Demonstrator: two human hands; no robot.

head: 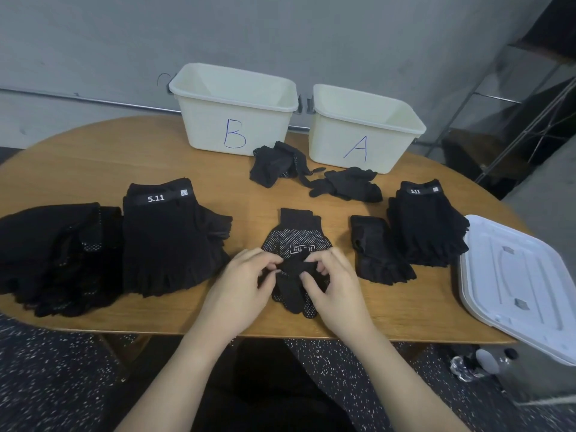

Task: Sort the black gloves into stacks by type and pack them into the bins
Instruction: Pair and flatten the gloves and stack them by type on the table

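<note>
A black dotted glove [294,241] lies flat at the table's front middle, cuff pointing away. My left hand [246,282] and my right hand [330,285] both pinch its folded fingers over the palm. Left of it stands a stack of fingerless 5.11 gloves [168,238], and further left a heap of dotted gloves [56,257]. On the right sit a second 5.11 stack [427,226] and a single fingerless glove [377,251]. Two loose clumps of gloves [277,165] [349,183] lie before bin B [233,110] and bin A [364,129], both white.
The round wooden table [93,157] carries everything. A white plastic lid [517,275] overhangs the table's right edge. A grey wall stands just behind the bins. A metal rack [530,88] is at the far right, and speckled floor lies below the front edge.
</note>
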